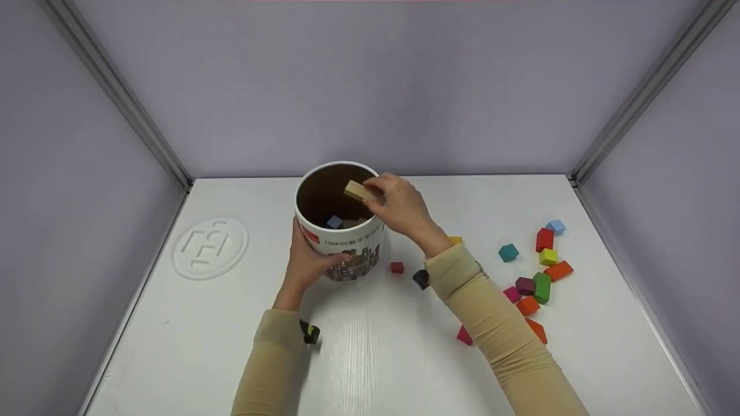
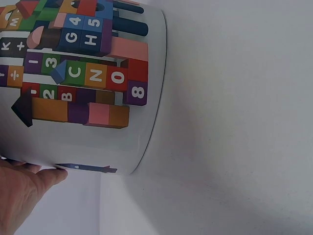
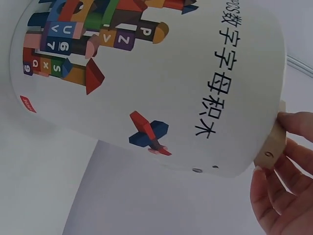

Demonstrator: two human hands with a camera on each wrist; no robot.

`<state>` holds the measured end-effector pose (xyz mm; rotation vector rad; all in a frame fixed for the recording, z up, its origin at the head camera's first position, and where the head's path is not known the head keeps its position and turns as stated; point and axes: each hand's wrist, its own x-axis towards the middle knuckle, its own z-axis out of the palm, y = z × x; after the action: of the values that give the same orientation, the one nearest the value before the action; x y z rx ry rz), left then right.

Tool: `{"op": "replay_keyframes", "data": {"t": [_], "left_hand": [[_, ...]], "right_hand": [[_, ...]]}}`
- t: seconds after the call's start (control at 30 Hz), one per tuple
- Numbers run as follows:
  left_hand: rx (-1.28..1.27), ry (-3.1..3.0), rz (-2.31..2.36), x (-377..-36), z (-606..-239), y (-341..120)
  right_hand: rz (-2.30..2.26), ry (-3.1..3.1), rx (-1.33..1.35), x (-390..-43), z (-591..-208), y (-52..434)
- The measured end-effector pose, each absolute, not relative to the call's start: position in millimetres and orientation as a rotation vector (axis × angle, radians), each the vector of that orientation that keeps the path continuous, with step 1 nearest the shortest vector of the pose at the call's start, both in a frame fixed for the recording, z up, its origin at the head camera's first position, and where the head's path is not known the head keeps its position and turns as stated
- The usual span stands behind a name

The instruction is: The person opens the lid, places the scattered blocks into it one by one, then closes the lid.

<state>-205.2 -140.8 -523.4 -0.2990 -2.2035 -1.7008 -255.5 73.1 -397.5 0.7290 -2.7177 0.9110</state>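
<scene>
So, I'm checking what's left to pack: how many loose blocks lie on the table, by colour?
Red blocks: 2
Orange blocks: 3
Pink blocks: 2
Yellow blocks: 2
Green blocks: 1
Purple blocks: 1
Teal blocks: 1
Light blue blocks: 1
Total: 13

White table with tub and scattered coloured blocks
</scene>
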Motion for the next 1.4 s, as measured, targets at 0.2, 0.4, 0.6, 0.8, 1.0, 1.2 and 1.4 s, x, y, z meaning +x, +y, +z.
{"op": "replay_keyframes", "data": {"t": [0.2, 0.4, 0.6, 0.8, 1.0, 1.2, 1.4], "left_hand": [[-0.302, -2.196, -1.712, -204.6, -524.5, -140.1], [-0.291, -2.206, -1.713, -205.2, -524.1, -140.2], [-0.3, -2.198, -1.72, -204.7, -522.5, -140.4], [-0.315, -2.187, -1.723, -203.7, -521.9, -140.1], [-0.319, -2.182, -1.721, -204.2, -522.7, -140.4], [-0.333, -2.174, -1.718, -205.7, -524.6, -141.2], [-0.342, -2.174, -1.701, -205.6, -524.7, -141.0]], "right_hand": [[1.005, -2.664, 0.739, -258.8, -406.5, 78.6], [1.084, -2.593, 0.694, -260.0, -422.9, 100.3], [1.103, -2.677, 0.6, -256.8, -448.8, 125.0], [1.069, -2.825, 0.526, -252.0, -480.9, 142.0], [0.978, -2.989, 0.507, -245.9, -511.6, 145.9], [0.867, -3.134, 0.51, -238.8, -536.4, 139.8], [0.854, -3.174, 0.554, -232.7, -551.5, 133.3]]}}
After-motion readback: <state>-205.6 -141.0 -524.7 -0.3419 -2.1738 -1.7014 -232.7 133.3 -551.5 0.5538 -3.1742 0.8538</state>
